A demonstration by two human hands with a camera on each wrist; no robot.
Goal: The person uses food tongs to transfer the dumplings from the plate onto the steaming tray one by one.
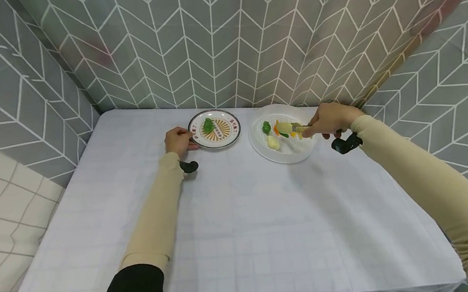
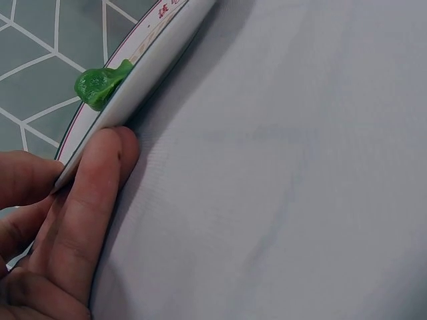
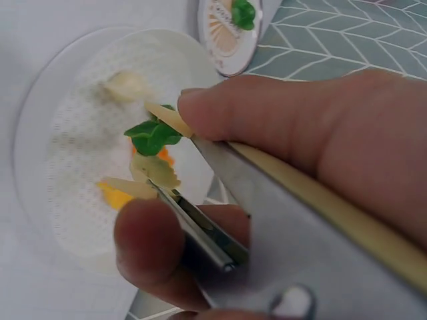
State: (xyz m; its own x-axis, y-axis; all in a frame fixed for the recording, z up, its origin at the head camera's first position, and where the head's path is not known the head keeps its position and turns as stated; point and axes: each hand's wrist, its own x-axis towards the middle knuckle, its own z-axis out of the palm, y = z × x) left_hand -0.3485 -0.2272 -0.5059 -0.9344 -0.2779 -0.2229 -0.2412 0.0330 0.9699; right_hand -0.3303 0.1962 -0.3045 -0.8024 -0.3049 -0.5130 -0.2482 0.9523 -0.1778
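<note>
My left hand (image 1: 178,140) grips the rim of a small white plate (image 2: 150,77), thumb on top and fingers underneath. A glossy green dumpling-like piece (image 1: 208,125) sits on that plate, which has red lettering and a sunburst print. Further right, my right hand (image 1: 330,117) holds metal tongs (image 3: 273,207) with beige tips, thumb on one arm and fingers on the other. The tong tips stand apart over a round white perforated tray (image 3: 63,200). Between them, in the right wrist view, shows a green piece (image 3: 153,137); I cannot tell whether they pinch it.
On the tray lie a cream dumpling-like piece (image 1: 273,142), another green piece (image 1: 266,128), and pale yellow and orange pieces near the tongs. A white cloth (image 1: 235,224) covers the table. Grey chevron-patterned curtains (image 1: 203,37) hang close behind both dishes.
</note>
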